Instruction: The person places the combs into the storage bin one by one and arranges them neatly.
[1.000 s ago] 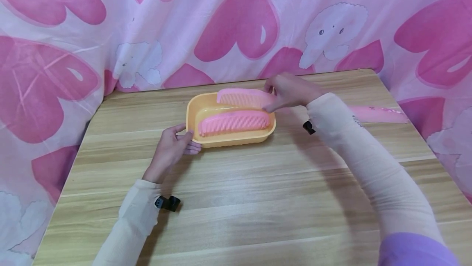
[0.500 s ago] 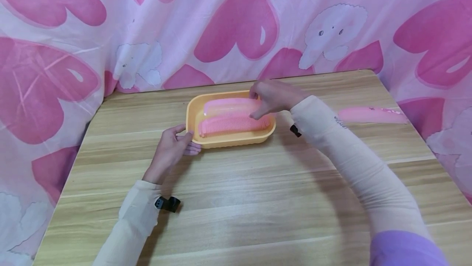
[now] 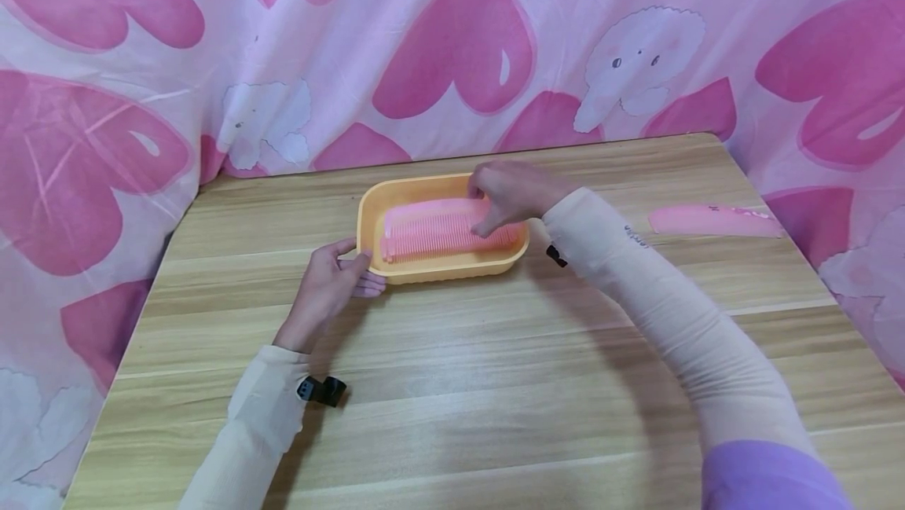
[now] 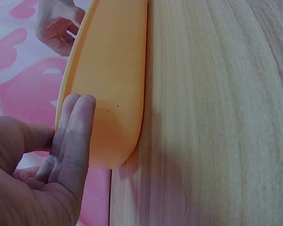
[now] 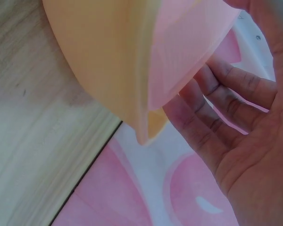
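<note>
A yellow plastic basin (image 3: 452, 269) rests near the table's far side. My left hand (image 3: 318, 290) pinches its near left corner; in the left wrist view the fingers (image 4: 73, 141) lie along the outer wall with the thumb at the rim. Inside the basin, a pink comb (image 3: 424, 211) lies over another pink comb (image 3: 424, 247), and the two overlap in the head view. From above, my right hand (image 3: 519, 192) holds the upper comb near its right end, thumb on the near side. In the right wrist view its fingertips meet the edge of the pink comb (image 5: 179, 61).
A separate pink comb-shaped piece (image 3: 714, 221) with small markings lies on the table (image 3: 495, 384) at the right. Behind the table hangs a pink curtain (image 3: 452, 38) with hearts. Beige sleeves and a black wrist camera (image 3: 321, 390) show on the arms.
My right hand has moved left and down, bringing its comb into the basin over the other comb. My left hand stays at the basin's corner.
</note>
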The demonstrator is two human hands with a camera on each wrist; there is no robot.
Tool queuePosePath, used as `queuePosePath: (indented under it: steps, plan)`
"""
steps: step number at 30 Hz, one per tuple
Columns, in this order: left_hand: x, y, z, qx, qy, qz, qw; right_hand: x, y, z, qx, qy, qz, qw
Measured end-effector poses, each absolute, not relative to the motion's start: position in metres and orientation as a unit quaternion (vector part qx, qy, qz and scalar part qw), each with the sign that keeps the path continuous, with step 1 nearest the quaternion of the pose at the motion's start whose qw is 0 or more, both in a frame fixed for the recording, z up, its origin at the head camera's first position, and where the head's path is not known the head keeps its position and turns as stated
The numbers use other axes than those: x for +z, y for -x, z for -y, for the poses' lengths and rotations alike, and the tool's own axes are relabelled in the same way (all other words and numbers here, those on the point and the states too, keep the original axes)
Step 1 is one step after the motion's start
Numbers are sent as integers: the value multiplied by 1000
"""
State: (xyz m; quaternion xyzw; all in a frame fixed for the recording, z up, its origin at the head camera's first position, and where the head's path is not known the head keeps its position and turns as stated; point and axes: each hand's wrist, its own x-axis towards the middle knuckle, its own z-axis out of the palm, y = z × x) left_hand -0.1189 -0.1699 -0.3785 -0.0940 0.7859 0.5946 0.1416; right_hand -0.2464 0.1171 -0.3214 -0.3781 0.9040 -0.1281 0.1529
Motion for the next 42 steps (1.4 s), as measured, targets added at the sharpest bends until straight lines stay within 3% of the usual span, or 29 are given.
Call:
queuePosePath:
  steps: [27,42]
  plan:
    - [-378,119,172,598,90,-783,144,-340,242,-112,-113,350,-913,178]
    - [-370,122,172,602,98,-778,151,-326,247,-125,-130,354,-904,203]
